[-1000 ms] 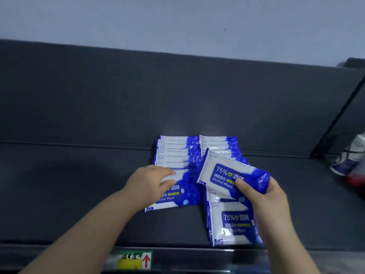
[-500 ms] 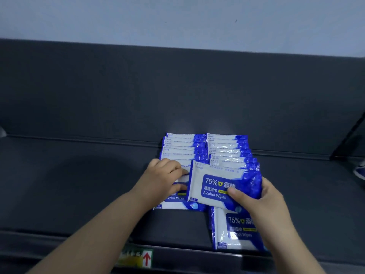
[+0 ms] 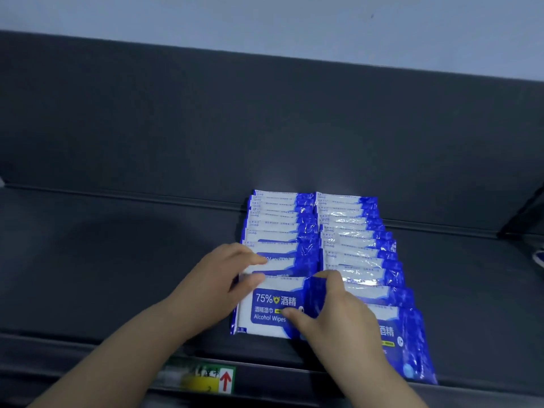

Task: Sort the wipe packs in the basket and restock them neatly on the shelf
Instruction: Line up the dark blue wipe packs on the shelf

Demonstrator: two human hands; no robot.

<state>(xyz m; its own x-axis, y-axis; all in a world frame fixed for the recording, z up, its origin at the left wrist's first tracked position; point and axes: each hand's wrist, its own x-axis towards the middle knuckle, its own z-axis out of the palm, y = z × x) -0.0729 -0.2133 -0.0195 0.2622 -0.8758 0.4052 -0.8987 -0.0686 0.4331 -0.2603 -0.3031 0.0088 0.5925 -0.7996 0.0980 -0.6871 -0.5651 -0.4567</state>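
Two rows of blue-and-white alcohol wipe packs stand overlapped on the dark shelf (image 3: 117, 275), a left row (image 3: 276, 219) and a right row (image 3: 353, 231). My right hand (image 3: 332, 313) grips the front pack (image 3: 265, 307) of the left row at its right end, thumb on its printed face and fingers over its top edge. My left hand (image 3: 220, 278) is at the left end of that row, its fingers and thumb pinching the pack just behind (image 3: 279, 265). The basket is out of view.
A price label (image 3: 206, 378) with a red arrow sits on the shelf's front rail. The dark back panel (image 3: 206, 128) rises behind the rows. A blue-and-white object (image 3: 540, 257) shows at the right edge. Bare shelf stretches to the left of the packs.
My right hand brought its pack down and left, from above the right row to the front of the left row. My left hand stayed on the left row.
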